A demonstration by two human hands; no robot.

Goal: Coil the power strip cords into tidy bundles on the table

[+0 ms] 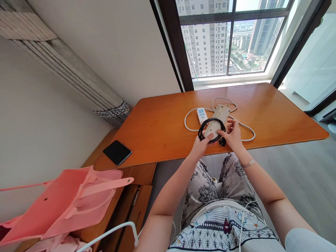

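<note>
Near the front edge of the desk, my left hand (201, 144) grips the lower end of a whitish power strip (221, 113), thumb on top. A coiled black cable (201, 128) loops around that end of the strip, partly under my left fingers. My right hand (232, 135) is closed at the strip's right side, thumb and fingers pinching the coil's edge. Just below my right thumb hangs a black plug (222, 141). Beside the strip lies a small white socket block (202, 114) with bluish outlets. A white cord (187, 118) spreads in loops around both.
The wooden desk (157, 122) runs up to a window (231, 42). A black tablet or phone (117, 152) lies at its left front corner. Lower left stands an open pink bag (68, 199) by wooden drawers (136, 210). A white curved bar (115, 228) rises near my left arm.
</note>
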